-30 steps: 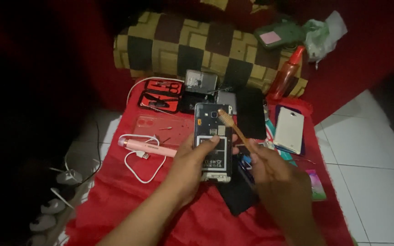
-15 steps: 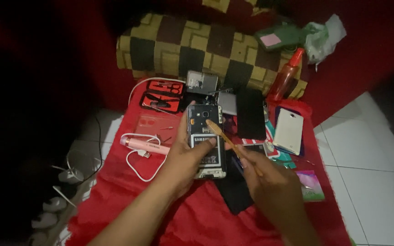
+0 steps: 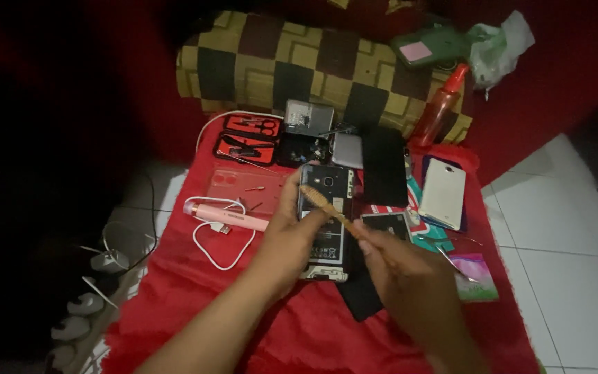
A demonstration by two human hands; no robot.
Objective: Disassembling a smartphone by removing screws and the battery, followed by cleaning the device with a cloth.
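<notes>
Head view: left hand (image 3: 288,239) grips opened phone (image 3: 327,218); right hand (image 3: 410,284) holds brush (image 3: 323,204).

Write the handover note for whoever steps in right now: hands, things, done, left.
Left hand: holds the opened phone at its left edge, over the red cloth.
Right hand: grips a brush, bristles over the phone's upper half.
Nearby: pink tool with white cable left of the phone; white phone to the right; tool kit behind.
Done: back cover off, insides exposed.
Left: brushing in hand; phone not closed up.
</notes>
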